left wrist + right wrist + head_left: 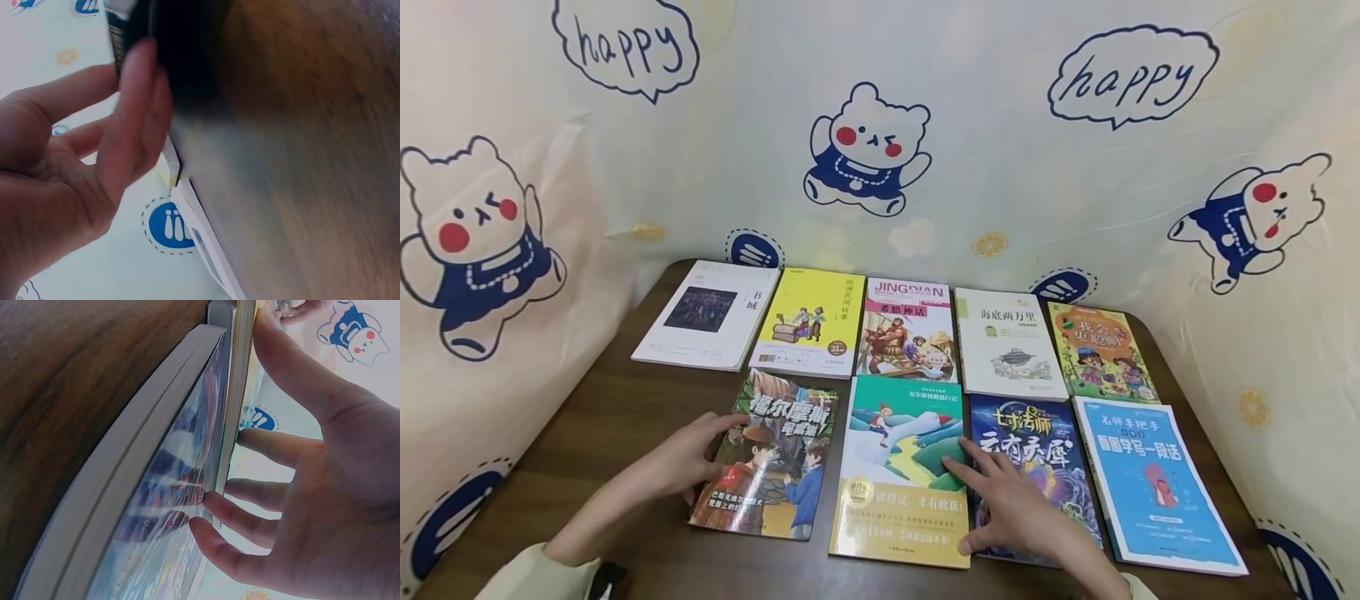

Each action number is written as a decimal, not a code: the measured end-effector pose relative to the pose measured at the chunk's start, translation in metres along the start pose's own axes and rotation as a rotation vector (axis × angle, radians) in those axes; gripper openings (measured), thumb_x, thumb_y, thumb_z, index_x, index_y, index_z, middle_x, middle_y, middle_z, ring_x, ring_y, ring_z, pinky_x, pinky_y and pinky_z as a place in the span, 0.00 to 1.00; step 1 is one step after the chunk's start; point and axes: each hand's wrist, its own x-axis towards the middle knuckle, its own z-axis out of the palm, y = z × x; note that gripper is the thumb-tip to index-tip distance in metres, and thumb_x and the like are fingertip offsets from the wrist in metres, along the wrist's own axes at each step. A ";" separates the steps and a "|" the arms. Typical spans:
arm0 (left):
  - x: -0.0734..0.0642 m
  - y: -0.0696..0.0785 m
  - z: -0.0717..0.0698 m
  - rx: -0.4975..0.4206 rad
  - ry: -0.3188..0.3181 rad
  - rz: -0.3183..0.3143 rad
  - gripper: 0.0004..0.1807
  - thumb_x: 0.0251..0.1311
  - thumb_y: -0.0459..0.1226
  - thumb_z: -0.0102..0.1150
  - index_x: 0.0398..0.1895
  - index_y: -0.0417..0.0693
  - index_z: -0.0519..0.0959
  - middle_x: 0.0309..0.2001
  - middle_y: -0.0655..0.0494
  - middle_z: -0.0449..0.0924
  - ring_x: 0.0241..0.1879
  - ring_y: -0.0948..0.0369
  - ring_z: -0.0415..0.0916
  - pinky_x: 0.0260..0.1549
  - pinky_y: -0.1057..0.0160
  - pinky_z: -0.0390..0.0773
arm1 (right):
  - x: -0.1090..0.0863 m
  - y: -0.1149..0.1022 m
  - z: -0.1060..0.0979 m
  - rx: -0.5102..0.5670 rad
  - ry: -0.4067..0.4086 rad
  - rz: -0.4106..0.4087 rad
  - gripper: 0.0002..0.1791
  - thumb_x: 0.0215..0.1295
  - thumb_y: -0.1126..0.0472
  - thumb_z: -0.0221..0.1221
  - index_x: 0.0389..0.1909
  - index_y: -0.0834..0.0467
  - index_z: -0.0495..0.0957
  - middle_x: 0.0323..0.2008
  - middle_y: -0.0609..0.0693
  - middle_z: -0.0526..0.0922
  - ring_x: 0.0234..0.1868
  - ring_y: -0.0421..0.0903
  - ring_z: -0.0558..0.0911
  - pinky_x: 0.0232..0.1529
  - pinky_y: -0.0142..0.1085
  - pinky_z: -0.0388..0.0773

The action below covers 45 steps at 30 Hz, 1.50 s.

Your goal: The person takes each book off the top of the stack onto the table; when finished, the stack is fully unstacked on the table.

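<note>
My left hand (688, 454) grips the left edge of a comic-style book (778, 467) with two figures on its cover. In the left wrist view its bent fingers (134, 112) are blurred around the book's dark edge. My right hand (1011, 492) touches the right side of a green and gold book (902, 475) with a white goose; its thumb is at the lower right corner. In the right wrist view the fingers (244, 519) spread nearly straight against the book edges. Beneath this hand lies a purple-blue book (1037, 450), partly covered.
A light-blue book (1165, 492) ends the front row at right. Behind stand a white book (703, 321), a yellow book (808, 321), a pink-topped book (910, 329), a cream book (1011, 342) and an orange-green book (1101, 354). All lie on a brown table (587, 442) against patterned cloth (970, 192).
</note>
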 end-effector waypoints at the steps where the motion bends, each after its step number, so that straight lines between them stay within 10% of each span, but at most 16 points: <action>1: 0.000 -0.001 0.002 0.029 0.004 0.008 0.37 0.49 0.18 0.60 0.66 0.36 0.65 0.40 0.43 0.66 0.12 0.60 0.65 0.07 0.63 0.72 | 0.000 0.000 0.000 0.000 0.000 -0.003 0.56 0.42 0.34 0.68 0.73 0.52 0.60 0.74 0.60 0.49 0.63 0.70 0.61 0.45 0.65 0.70; 13: 0.003 0.008 0.009 0.363 0.072 -0.053 0.31 0.47 0.28 0.71 0.58 0.41 0.75 0.40 0.45 0.70 0.25 0.59 0.69 0.17 0.60 0.70 | -0.001 0.000 0.000 -0.012 0.007 0.001 0.57 0.41 0.33 0.69 0.72 0.52 0.60 0.74 0.60 0.49 0.63 0.70 0.61 0.44 0.62 0.72; 21: 0.003 0.023 0.030 0.560 0.325 0.163 0.24 0.40 0.26 0.74 0.46 0.47 0.83 0.37 0.50 0.74 0.31 0.56 0.71 0.17 0.62 0.73 | -0.002 -0.001 -0.001 0.002 0.001 0.011 0.57 0.41 0.34 0.69 0.73 0.52 0.60 0.74 0.60 0.49 0.64 0.73 0.60 0.44 0.68 0.69; 25: 0.007 0.040 0.047 0.481 0.319 0.280 0.24 0.45 0.32 0.74 0.49 0.45 0.81 0.42 0.50 0.78 0.40 0.53 0.76 0.30 0.57 0.80 | -0.002 0.000 0.001 0.014 -0.005 0.019 0.57 0.41 0.34 0.69 0.73 0.52 0.60 0.74 0.60 0.48 0.64 0.74 0.59 0.46 0.70 0.67; 34: 0.017 0.067 0.080 0.238 0.082 0.234 0.31 0.58 0.40 0.66 0.64 0.43 0.70 0.59 0.42 0.73 0.60 0.43 0.68 0.53 0.41 0.71 | -0.002 0.002 0.005 0.031 0.006 0.032 0.56 0.41 0.33 0.68 0.73 0.49 0.60 0.74 0.63 0.49 0.65 0.75 0.58 0.48 0.73 0.63; 45: 0.023 0.081 0.105 0.058 0.007 0.224 0.38 0.57 0.40 0.67 0.68 0.38 0.63 0.64 0.35 0.62 0.62 0.39 0.63 0.52 0.42 0.72 | 0.000 0.004 0.001 0.032 -0.035 0.005 0.56 0.44 0.31 0.66 0.74 0.46 0.57 0.72 0.62 0.55 0.65 0.70 0.59 0.48 0.69 0.66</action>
